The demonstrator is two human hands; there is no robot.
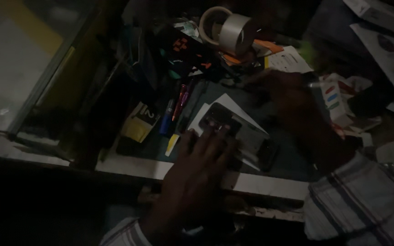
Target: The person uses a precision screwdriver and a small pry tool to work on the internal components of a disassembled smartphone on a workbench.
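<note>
The scene is dim. A dark phone lies flat on a white sheet of paper on a cluttered work surface. My left hand rests palm down at the phone's near left end, fingers spread and pressing on it. My right hand reaches over the far right side of the phone; its fingers are in shadow, and I cannot tell whether they hold anything. A plaid sleeve covers my right forearm.
Two rolls of tape stand at the back. Pens and a blue marker lie left of the phone. A yellow and black card, papers and small packets crowd the surface. A glass panel lies far left.
</note>
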